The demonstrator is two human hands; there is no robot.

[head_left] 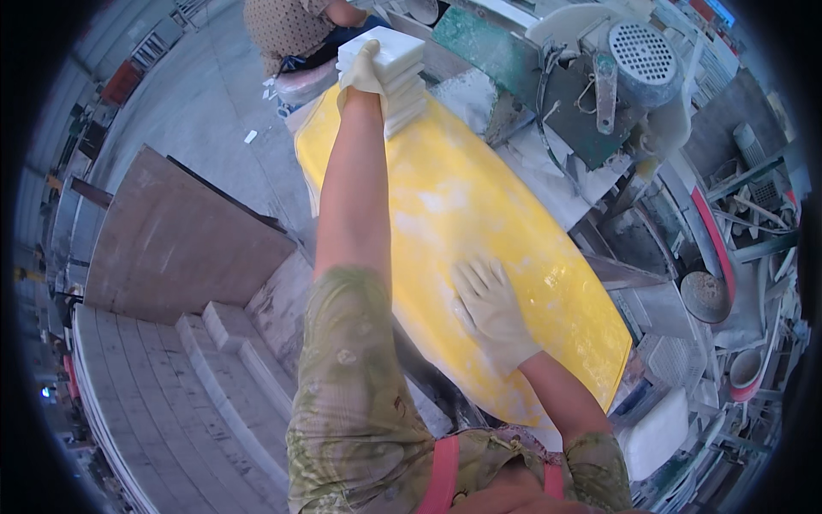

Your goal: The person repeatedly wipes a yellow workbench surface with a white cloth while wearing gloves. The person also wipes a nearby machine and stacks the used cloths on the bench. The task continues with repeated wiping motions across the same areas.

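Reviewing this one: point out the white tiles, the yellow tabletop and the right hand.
White tiles (399,48): head view, top face of the stack.
Yellow tabletop (505,224): head view, surface beyond the right hand.
Right hand (495,315): head view, back of the glove.

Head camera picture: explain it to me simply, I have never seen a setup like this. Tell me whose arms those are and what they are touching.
There is no robot here. A wide fisheye camera on a person's head looks down, so straight edges bend near the rim and the wearer's own arms come up from below. Both hands wear pale gloves. The left hand is at a stack of white slabs on the far end of a yellow surface smeared with white; how its hidden fingers grip can't be seen. The right hand lies spread on the yellow surface, holding nothing visible. Beyond the stack is another person, and at upper right stands machinery with a round grille.
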